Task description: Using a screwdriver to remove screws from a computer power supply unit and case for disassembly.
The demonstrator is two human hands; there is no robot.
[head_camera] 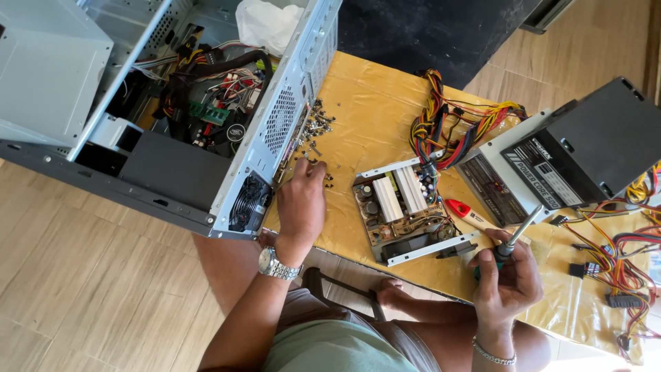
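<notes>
My left hand point(301, 203) reaches onto the yellow-covered table point(372, 117), fingertips down among several loose screws point(318, 127) beside the open grey computer case point(275, 131). Whether it pinches a screw is hidden. My right hand point(507, 279) is shut on a screwdriver point(515, 238) with a dark-green handle, its metal shaft pointing up and right. Between the hands lies an opened power supply point(403, 210) with its circuit board and two pale heat sinks showing. A red-handled screwdriver point(468, 213) lies just to its right.
A closed black and grey power supply point(564, 155) rests at the right, with bundles of coloured cables point(454, 127) behind it and more cables point(620, 269) at the far right. A white plastic bag point(265, 24) sits in the case. Tiled floor lies below.
</notes>
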